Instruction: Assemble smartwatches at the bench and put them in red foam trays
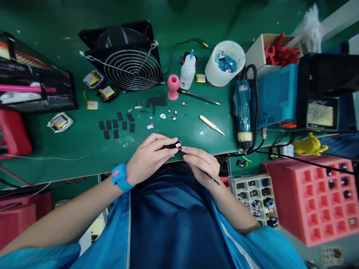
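My left hand [148, 155] is closed round a small black part [174, 145] with a red-and-white spot, held at the near edge of the green bench [84, 147]. My right hand [200, 161] pinches thin black tweezers [209, 176] whose tip touches that part. A blue wrist strap [120, 176] sits on my left wrist. Both hands meet just above my lap.
Black pads [116, 125] and tiny parts lie behind the hands. A black fan [129, 61], pink holder [173, 86], glue bottle [187, 71], white tub [224, 62], blue screwdriver [242, 112], small batteries [108, 91], a red foam tray [319, 198] and a grey parts tray [256, 198] surround them.
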The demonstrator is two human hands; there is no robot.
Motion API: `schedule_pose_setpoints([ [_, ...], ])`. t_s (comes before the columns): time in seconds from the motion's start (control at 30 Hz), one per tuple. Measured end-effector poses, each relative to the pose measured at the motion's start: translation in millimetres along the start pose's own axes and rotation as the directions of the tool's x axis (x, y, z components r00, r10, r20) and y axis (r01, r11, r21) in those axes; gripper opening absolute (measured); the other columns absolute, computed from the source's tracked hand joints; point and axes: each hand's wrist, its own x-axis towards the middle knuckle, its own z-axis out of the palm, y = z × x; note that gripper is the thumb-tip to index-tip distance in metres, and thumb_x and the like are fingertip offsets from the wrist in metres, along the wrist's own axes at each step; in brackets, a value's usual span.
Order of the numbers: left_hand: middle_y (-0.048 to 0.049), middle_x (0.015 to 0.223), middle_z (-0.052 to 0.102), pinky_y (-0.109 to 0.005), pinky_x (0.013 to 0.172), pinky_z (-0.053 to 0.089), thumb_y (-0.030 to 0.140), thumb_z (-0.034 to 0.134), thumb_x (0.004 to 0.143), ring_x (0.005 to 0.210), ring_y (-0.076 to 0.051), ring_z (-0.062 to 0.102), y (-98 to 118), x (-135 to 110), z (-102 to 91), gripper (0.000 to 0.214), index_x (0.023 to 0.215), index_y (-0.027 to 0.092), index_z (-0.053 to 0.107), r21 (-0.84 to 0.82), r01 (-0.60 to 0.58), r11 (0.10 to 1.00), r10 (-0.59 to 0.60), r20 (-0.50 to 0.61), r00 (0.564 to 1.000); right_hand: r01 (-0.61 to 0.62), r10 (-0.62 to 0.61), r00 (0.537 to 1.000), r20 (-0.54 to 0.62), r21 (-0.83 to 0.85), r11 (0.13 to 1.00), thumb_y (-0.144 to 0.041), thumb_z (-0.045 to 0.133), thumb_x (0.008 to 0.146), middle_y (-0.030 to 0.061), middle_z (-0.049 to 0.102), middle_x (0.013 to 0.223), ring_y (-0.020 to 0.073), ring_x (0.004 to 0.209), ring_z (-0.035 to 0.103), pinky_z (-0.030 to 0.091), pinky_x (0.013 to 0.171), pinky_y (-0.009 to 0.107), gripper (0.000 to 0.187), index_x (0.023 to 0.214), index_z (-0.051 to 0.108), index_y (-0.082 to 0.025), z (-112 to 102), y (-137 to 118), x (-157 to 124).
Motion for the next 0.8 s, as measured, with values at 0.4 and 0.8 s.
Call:
schedule_pose_setpoints([
  [0.4,-0.0082,0.131,0.071,-0.039,0.085,0.061,0.017,0.065,0.097,0.110,-0.021,0.067,-5.7,4.8,-3.9,0.018,0.114,0.023,0.070,0.069,-0.123,0.990,0.118,0.075,0.990,-0.054,0.054,0.998,0.019,-0.015,0.998,-0.011,0.066,0.096,0.0125,0.079,0.113,0.0204,0.103,0.077,0.067,0.086,0.035,0.019,0.111,0.071,-0.019,-6.2,-7.5,8.7],
  [0.8,-0.0091,0.132,0.069,-0.041,0.088,0.056,0.011,0.071,0.092,0.110,-0.022,0.065,-2.7,6.5,-5.6,0.025,0.113,0.024,0.071,0.055,-0.069,0.996,0.062,0.121,0.991,0.002,-0.001,1.000,0.017,-0.040,0.999,-0.012,0.057,0.100,0.0105,0.078,0.115,0.0211,0.112,0.075,0.066,0.090,0.035,0.018,0.109,0.071,-0.019,-4.8,-4.9,7.5],
])
